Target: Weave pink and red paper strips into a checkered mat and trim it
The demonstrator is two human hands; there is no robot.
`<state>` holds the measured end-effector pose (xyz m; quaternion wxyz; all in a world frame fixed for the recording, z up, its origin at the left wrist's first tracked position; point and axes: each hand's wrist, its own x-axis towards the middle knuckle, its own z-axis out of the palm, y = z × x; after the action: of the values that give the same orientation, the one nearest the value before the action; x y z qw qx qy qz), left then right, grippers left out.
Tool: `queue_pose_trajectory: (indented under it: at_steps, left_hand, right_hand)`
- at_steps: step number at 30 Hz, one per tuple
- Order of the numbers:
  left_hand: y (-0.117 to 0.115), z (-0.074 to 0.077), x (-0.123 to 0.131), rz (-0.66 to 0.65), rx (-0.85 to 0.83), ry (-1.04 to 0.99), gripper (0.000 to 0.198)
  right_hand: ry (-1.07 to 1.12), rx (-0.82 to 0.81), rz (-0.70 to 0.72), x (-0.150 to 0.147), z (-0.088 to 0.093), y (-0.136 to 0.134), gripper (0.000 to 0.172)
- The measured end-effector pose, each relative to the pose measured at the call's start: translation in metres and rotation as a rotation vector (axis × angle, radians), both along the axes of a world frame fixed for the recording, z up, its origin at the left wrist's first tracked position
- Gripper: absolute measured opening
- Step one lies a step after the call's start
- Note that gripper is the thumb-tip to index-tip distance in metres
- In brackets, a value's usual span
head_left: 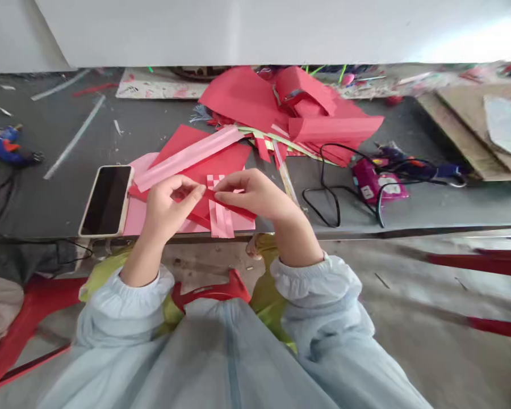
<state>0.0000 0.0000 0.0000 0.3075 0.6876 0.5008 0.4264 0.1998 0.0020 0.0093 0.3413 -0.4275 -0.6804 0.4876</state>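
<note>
Both hands meet over a small woven piece of pink and red paper strips (222, 220) near the table's front edge. My left hand (170, 207) pinches thumb and forefinger on a narrow red paper strip (209, 195). From the other side, my right hand (255, 193) closes its fingertips on the same strip, partly covering the weave. Beneath them lie red paper sheets (183, 139) and light pink paper (136, 218). A folded pink paper strip (191, 156) rests slantwise across the red sheet, just beyond my left hand.
A phone (105, 200) lies left of the paper. Crumpled red paper (247, 96) is heaped behind. To the right are a black cable (336, 196), a purple packet (378, 182) and cardboard (451, 136). A blue glue gun (4, 145) sits far left; a red stool (213, 292) stands below.
</note>
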Motion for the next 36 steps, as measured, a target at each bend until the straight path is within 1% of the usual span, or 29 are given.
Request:
queue_pose_trajectory:
  at_steps: [3,5,7,8,9,10,12,13,15,16,19,21,23,26,28,33,36]
  left_hand:
    - [-0.003,-0.001,0.000,-0.016,-0.026,0.065,0.019]
    - [-0.006,-0.001,0.000,-0.040,-0.024,0.133,0.018]
    - [-0.010,0.000,0.000,-0.070,0.006,0.220,0.016]
    - [-0.012,0.001,0.000,-0.097,0.048,0.272,0.018]
    - [-0.015,0.003,0.000,-0.141,0.104,0.331,0.024]
    - [-0.018,0.004,0.000,-0.213,0.172,0.395,0.033]
    - [-0.023,0.005,0.001,-0.403,0.296,0.541,0.045]
    - [-0.026,0.006,0.001,-0.481,0.341,0.608,0.046]
    - [-0.030,0.004,0.002,-0.540,0.413,0.726,0.044]
    - [-0.032,0.002,0.002,-0.547,0.447,0.773,0.037]
    - [-0.033,-0.003,0.001,-0.556,0.546,0.854,0.004]
    - [-0.032,-0.005,0.000,-0.549,0.610,0.853,0.015]
    - [-0.030,-0.008,0.001,-0.503,0.672,0.826,0.020]
    - [-0.026,-0.011,0.005,-0.392,0.747,0.780,0.017]
    - [-0.023,-0.014,0.010,-0.352,0.775,0.772,0.016]
    - [-0.014,-0.019,0.019,-0.327,0.805,0.813,0.018]
    - [-0.011,-0.018,0.022,-0.351,0.804,0.831,0.019]
  right_hand:
    - [0.001,-0.018,-0.009,0.010,-0.001,-0.001,0.022]
    - [-0.008,-0.060,0.007,0.016,-0.002,-0.002,0.022]
    - [-0.019,-0.107,0.022,0.023,-0.003,-0.004,0.021]
    - [-0.020,-0.121,0.014,0.026,-0.004,-0.004,0.021]
    - [-0.018,-0.127,-0.008,0.030,-0.004,-0.005,0.020]
    - [-0.019,-0.127,-0.038,0.033,-0.005,-0.005,0.020]
    - [-0.030,-0.127,-0.097,0.039,-0.005,-0.006,0.021]
    - [-0.034,-0.134,-0.118,0.042,-0.005,-0.006,0.021]
    - [-0.033,-0.141,-0.147,0.046,-0.006,-0.007,0.021]
    - [-0.030,-0.143,-0.154,0.048,-0.006,-0.007,0.021]
    - [-0.030,-0.160,-0.156,0.051,-0.008,-0.009,0.022]
    - [-0.028,-0.170,-0.160,0.053,-0.008,-0.011,0.023]
    - [-0.011,-0.170,-0.173,0.055,-0.008,-0.012,0.022]
    - [0.004,-0.174,-0.188,0.058,-0.006,-0.014,0.019]
    - [-0.001,-0.182,-0.191,0.060,-0.005,-0.015,0.016]
    - [-0.007,-0.176,-0.190,0.064,-0.002,-0.016,0.014]
    - [-0.021,-0.172,-0.204,0.067,-0.002,-0.016,0.016]
